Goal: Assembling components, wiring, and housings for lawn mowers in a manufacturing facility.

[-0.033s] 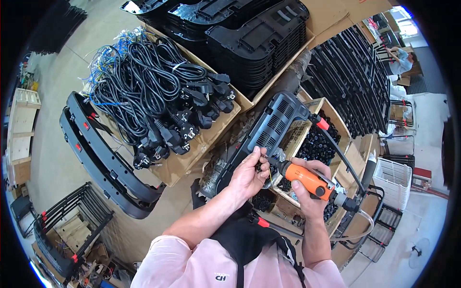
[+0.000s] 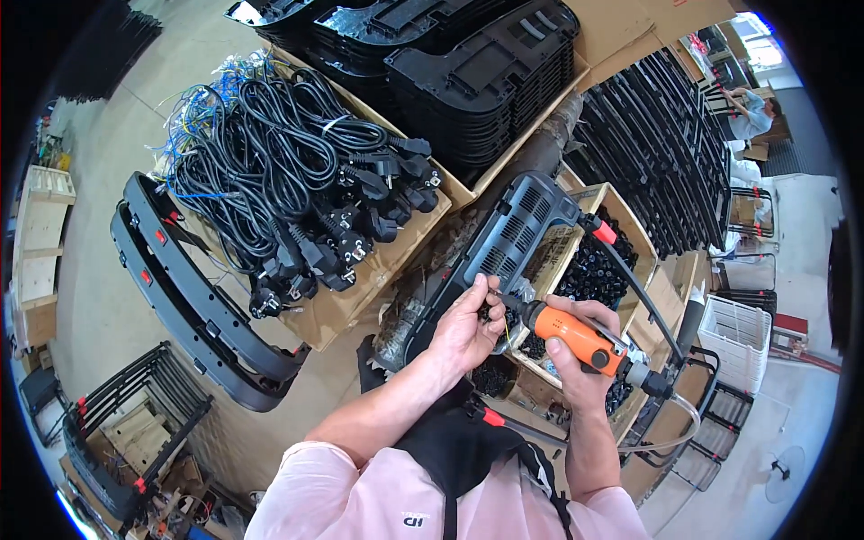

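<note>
My right hand [image 2: 583, 364] is wrapped round an orange air screwdriver [image 2: 576, 337], its thumb along the near side. The tool's dark nose [image 2: 515, 306] points left toward my left hand [image 2: 470, 319]. There the thumb and forefinger are pinched together at the bit's tip, the other fingers curled. Whatever small thing lies between them is too small to make out. Just beyond the left hand lies a black plastic housing [image 2: 517, 229] with slotted vents, tilted away to the upper right. A clear air hose [image 2: 691, 418] loops down from the tool's back end.
An open carton [image 2: 360, 310] at left holds black power cords [image 2: 288, 162] with plugs. Stacked black panels [image 2: 486, 85] stand behind it. Wooden bins [image 2: 641, 236] of small black parts sit at right. Curved black frames [image 2: 202, 306] lean at left. Another person [image 2: 754, 112] is far right.
</note>
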### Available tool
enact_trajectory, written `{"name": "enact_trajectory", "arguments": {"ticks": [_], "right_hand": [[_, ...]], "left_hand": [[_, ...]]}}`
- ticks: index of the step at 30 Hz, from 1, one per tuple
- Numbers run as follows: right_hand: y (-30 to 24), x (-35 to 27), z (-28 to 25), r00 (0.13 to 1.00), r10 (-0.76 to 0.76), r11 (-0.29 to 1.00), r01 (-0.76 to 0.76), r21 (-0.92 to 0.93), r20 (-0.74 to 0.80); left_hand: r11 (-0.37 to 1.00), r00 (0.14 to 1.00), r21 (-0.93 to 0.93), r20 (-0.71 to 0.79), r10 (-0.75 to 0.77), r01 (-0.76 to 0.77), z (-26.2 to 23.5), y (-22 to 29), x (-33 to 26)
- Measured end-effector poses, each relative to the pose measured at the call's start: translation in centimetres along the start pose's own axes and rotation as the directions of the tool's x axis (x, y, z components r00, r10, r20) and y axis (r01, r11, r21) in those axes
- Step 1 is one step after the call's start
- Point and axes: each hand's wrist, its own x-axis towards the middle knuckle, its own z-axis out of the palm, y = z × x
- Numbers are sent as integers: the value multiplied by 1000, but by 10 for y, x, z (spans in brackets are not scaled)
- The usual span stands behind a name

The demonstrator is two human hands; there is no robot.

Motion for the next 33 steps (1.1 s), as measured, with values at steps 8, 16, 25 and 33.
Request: {"name": "enact_trajectory", "arguments": {"ticks": [8, 16, 25, 33], "right_hand": [[-4, 7, 10, 999, -13, 1000, 12, -8, -50], [-7, 18, 17, 997, 33, 999, -34, -17, -69], [-9, 48, 24, 1000, 28, 998, -28, -49, 14], [-2, 60, 29, 997, 66, 996, -62, -63, 51]], "left_hand": [[1000, 1000, -11, 7, -12, 12, 5, 5, 0], [953, 989, 295, -107, 104, -69, 13, 4, -23], [457, 937, 870, 17, 348, -186, -14, 66, -39], [-520, 796, 846, 392, 461, -116, 4, 80, -24]]}}
